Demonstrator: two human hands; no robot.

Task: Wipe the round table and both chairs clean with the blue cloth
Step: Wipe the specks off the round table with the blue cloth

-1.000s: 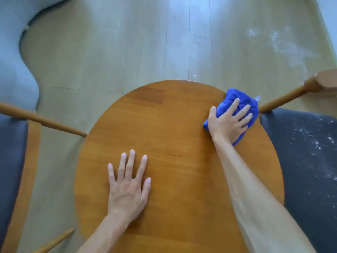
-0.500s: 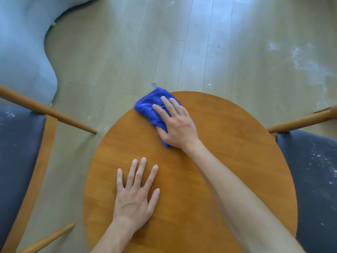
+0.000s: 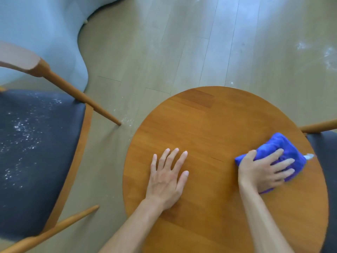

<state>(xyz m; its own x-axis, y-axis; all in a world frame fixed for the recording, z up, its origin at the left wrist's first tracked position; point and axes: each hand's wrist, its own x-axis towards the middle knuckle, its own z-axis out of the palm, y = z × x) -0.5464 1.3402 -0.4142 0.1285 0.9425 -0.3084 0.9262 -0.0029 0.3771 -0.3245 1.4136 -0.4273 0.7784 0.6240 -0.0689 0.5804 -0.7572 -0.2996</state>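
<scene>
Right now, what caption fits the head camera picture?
Right hand wipes round wooden table with blue cloth; left hand rests flat.

Pale wood-plank floor [image 3: 182, 42] (white specks scattered), a light-blue sofa [image 3: 36, 30] upper left.

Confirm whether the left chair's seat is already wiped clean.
No: white specks still lie scattered over the left chair's dark seat.
</scene>
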